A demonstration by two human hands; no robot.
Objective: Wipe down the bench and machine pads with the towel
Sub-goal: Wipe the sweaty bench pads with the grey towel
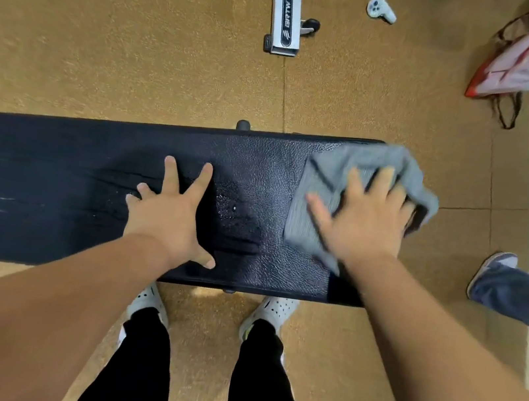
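Observation:
A long black padded bench runs across the view from the left edge to right of centre. A grey towel lies spread on its right end, hanging a little over the far right corner. My right hand presses flat on the towel with fingers spread; it looks blurred. My left hand rests flat on the bare pad near the middle, fingers splayed. Small wet droplets glisten on the pad between the two hands.
A silver machine foot with a small wheel stands on the tan floor beyond the bench. A white controller lies nearby. A pink bag sits at the far right. Another person's shoe and leg stand right of the bench.

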